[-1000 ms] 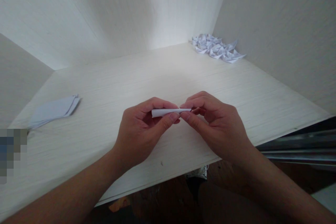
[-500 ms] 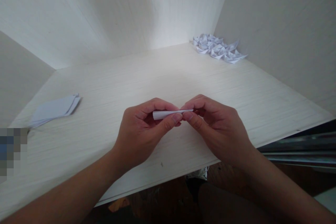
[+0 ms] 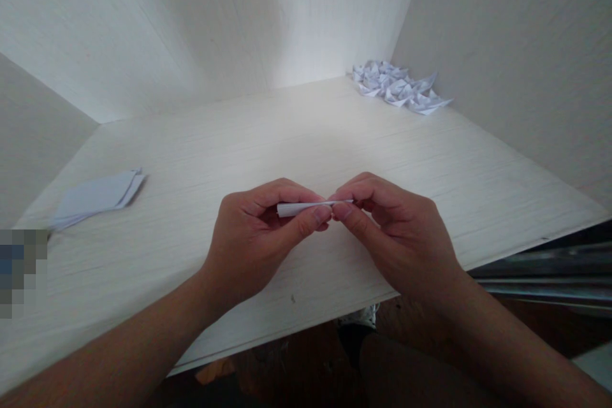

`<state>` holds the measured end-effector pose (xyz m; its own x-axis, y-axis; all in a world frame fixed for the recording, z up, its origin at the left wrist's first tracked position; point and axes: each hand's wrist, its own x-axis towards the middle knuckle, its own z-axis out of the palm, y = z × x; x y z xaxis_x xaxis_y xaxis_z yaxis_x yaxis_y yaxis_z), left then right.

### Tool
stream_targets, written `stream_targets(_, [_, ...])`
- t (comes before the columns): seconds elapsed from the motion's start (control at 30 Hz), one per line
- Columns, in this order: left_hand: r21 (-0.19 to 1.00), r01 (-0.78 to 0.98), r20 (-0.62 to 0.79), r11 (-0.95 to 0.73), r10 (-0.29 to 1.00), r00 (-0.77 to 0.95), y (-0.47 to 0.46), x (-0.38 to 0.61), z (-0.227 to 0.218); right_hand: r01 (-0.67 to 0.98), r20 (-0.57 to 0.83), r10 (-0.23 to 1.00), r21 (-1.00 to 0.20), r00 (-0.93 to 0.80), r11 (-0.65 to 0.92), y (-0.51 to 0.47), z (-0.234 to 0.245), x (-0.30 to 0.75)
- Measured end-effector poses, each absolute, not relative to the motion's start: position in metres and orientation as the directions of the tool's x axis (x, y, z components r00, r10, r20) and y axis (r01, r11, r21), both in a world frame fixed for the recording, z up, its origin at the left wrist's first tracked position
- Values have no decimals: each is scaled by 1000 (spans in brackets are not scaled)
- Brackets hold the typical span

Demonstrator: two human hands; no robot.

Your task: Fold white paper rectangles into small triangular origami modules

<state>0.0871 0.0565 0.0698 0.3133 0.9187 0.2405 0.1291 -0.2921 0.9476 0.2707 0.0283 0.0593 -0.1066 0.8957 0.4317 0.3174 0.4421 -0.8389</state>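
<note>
A narrow folded strip of white paper (image 3: 299, 208) is held level just above the pale wooden table (image 3: 248, 140), near its front edge. My left hand (image 3: 253, 239) pinches the strip's left part between thumb and fingers. My right hand (image 3: 396, 229) pinches the strip's right end, thumb underneath and fingers curled over it. The two thumbs almost touch at the middle of the strip. Most of the strip's right end is hidden by my right fingers.
A small stack of flat white paper sheets (image 3: 98, 196) lies at the table's left. A heap of folded white paper pieces (image 3: 399, 87) sits in the far right corner against the wall. White panels close in the back and both sides. A metal rail (image 3: 549, 268) runs at the right.
The hands have barely moved. The strip looks slightly flatter and thinner at its right end than a second ago.
</note>
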Motion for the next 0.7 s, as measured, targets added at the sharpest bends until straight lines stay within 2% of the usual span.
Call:
stream_targets(0.43, [937,101,292,-335,906,307,54,87,70,346,474,872,-803,-124,485,26,60,273])
stream_targets(0.57, [946,112,255,-304,912,320,53,86,71,317,395,911,-854,-119,412,25,62,273])
stream_targets(0.7, [977,123,127,-174,938,323,54,87,70,246,272,957,-925,-102,289,25,65,274])
